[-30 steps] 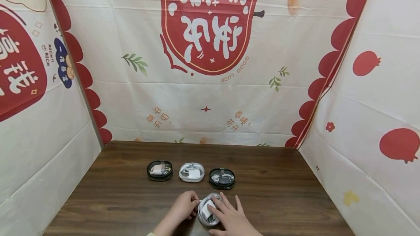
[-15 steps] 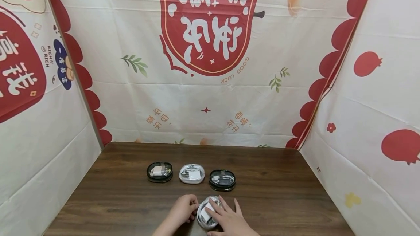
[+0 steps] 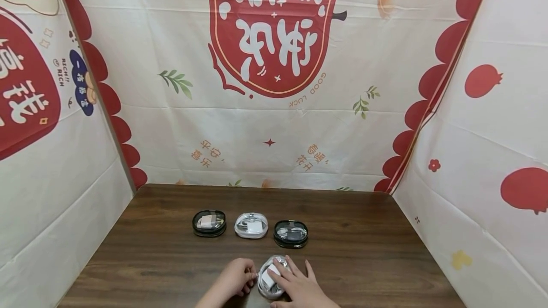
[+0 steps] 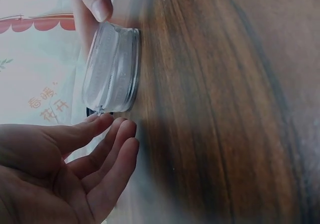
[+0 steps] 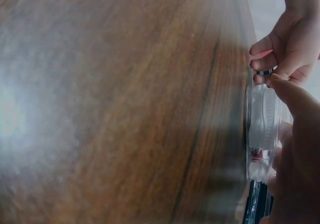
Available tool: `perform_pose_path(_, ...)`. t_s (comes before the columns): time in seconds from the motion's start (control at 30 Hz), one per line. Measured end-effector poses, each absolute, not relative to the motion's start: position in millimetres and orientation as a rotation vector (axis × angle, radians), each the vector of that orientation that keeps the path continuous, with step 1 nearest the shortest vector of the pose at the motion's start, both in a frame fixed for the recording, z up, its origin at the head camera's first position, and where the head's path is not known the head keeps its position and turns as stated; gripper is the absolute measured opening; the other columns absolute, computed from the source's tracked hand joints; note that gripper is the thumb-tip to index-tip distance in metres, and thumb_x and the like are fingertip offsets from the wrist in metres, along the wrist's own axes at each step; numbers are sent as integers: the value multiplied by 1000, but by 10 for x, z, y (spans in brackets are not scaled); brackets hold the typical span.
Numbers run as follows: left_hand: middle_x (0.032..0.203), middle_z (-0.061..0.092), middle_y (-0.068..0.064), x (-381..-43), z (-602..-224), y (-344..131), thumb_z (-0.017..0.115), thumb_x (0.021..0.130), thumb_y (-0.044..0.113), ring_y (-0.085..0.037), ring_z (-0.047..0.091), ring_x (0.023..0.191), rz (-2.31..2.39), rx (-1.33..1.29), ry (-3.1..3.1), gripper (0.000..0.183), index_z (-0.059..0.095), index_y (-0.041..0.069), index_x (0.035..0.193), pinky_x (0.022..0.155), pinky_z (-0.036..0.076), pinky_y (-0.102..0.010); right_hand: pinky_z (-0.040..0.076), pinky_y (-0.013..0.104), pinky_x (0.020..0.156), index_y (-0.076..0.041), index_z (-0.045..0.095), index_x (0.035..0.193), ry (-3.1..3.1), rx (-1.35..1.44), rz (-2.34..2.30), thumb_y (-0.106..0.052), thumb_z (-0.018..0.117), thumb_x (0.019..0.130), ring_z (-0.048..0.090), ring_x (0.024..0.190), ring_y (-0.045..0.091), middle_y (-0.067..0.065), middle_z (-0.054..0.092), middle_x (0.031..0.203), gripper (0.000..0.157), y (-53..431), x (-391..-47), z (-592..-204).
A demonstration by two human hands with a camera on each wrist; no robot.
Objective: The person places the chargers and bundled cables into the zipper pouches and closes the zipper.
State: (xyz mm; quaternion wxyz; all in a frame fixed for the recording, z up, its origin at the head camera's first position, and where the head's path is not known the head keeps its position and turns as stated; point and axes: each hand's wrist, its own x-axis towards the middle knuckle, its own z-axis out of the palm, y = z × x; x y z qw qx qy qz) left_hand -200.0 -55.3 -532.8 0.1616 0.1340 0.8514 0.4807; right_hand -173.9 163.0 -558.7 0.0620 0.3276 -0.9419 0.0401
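Observation:
A round see-through zip case [image 3: 264,290] with white trim lies flat on the table near the person, a white block and a coiled cable visible inside. My left hand [image 3: 236,277] is at its left edge; in the left wrist view, thumb and forefinger pinch the small zipper pull [image 4: 100,110] at the end of the zipper. My right hand [image 3: 301,286] rests on the case's top with its fingers spread, the thumb at the near side. In the right wrist view the case [image 5: 262,116] stands between the right thumb and fingers, partly covered.
Three similar oval cases lie in a row farther back: a black one [image 3: 209,233] at left, a white one [image 3: 251,235] in the middle, a black one [image 3: 291,241] at right. The brown wooden table [image 3: 364,251] is enclosed by printed cloth walls [image 3: 274,122].
My left hand has shifted slightly left and toward the person at the case's edge. The case has slid a little toward the person, with the right hand still on it.

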Motion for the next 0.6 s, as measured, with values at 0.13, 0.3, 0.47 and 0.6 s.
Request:
perform_pose_path(0.13, 59, 56, -6, -1955, -5314, -557, 58, 83, 3, -16, 53, 46, 1376, 382, 2374, 14, 56, 4, 69, 37, 42, -26, 23, 70, 84, -31, 34, 138, -2892, 992, 159, -68, 38, 80, 26, 128, 33, 0, 29, 144, 69, 1633, -1742, -5558)
perform_pose_path(0.3, 60, 57, -7, -1911, -5314, -547, 60, 82, 3, -15, 52, 45, 1399, 379, 2314, 12, 56, 4, 70, 36, 42, -26, 20, 71, 86, -31, 34, 138, -2931, 980, 201, -68, 38, 80, 24, 129, 34, 0, 27, 145, 69, 1629, -1751, -5526)
perform_pose_path(0.47, 59, 56, -6, -1901, -5326, -533, 59, 82, 3, -14, 50, 45, 1412, 372, 2325, 12, 56, 3, 70, 37, 41, -25, 20, 71, 86, -31, 34, 138, -2910, 970, 181, -69, 38, 79, 24, 129, 33, -1, 27, 144, 70, 1623, -1764, -5546)
perform_pose_path(0.6, 58, 56, -6, -1885, -5357, -554, 59, 81, 2, -13, 49, 45, 1418, 344, 2356, 13, 55, 4, 69, 36, 40, -24, 20, 71, 86, -33, 34, 137, -2902, 972, 155, -69, 36, 80, 26, 129, 32, -2, 29, 143, 68, 1616, -1755, -5568)
